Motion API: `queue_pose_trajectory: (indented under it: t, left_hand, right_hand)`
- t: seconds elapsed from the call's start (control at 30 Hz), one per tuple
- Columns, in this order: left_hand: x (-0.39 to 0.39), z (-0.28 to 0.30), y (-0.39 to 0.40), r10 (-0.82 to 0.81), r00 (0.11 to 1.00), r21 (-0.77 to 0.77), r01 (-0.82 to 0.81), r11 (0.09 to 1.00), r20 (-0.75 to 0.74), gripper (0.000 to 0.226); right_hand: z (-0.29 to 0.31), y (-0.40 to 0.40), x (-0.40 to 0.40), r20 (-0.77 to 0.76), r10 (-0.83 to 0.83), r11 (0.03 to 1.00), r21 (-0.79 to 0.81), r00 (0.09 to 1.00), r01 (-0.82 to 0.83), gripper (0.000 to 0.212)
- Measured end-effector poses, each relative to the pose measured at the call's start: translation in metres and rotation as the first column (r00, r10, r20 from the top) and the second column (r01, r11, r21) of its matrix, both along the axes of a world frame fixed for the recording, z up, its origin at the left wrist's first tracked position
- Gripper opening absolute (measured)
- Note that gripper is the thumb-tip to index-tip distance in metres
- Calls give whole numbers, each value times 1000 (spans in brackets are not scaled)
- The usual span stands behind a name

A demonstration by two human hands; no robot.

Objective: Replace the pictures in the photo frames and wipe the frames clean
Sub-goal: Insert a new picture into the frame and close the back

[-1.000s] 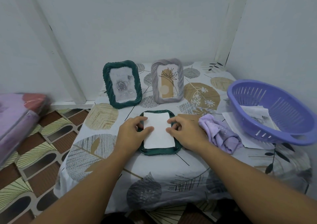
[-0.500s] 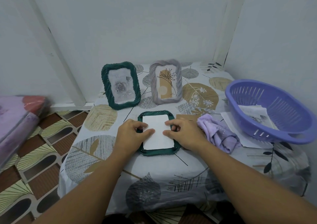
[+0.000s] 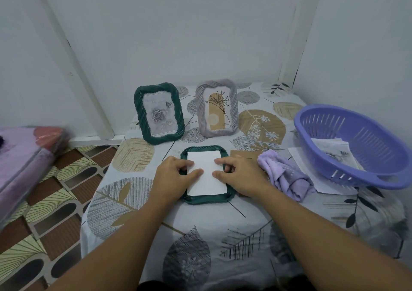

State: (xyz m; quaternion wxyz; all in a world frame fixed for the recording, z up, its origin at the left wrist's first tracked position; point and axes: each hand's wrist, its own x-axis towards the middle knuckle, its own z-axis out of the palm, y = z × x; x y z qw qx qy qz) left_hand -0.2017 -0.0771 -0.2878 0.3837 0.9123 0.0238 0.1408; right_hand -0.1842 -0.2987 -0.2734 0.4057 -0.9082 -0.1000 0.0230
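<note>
A person's two hands work on a dark green photo frame (image 3: 207, 198) lying face down at the middle of a table (image 3: 200, 235) covered with a leaf-patterned cloth. A white sheet (image 3: 206, 179) rests on the frame's back. The left hand (image 3: 172, 174) grips the frame's left edge, fingers curled over the rim and thumb pressed onto the sheet. The right hand (image 3: 239, 176) does the same on the frame's right edge, fingers curled and thumb on the sheet.

There are three frames in all. Behind the lying frame stand two upright ones: a green frame (image 3: 158, 113) with a rose picture to the left, and a grey frame (image 3: 216, 108) with a plant drawing just beside it to the right. One crumpled lilac cloth (image 3: 287, 174) lies just right of the lying frame, touching the right hand. Further right sits one purple basket (image 3: 347, 123) holding paper prints (image 3: 334, 150), with another sheet (image 3: 298, 159) under it.
</note>
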Motion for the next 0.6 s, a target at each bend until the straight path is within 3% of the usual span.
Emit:
queue_pose_trajectory:
  t: [0.33,0.6]
  left_hand:
    - [1,0,1,-9,1000,41,9,999,3,42]
    - [0,1,0,-11,1000,27,11,1000,-8,40]
  right_hand:
    - [3,1,2,-29,19,997,-73,999,-21,41]
    - [4,1,-1,-37,-2,1000,-18,999,2,37]
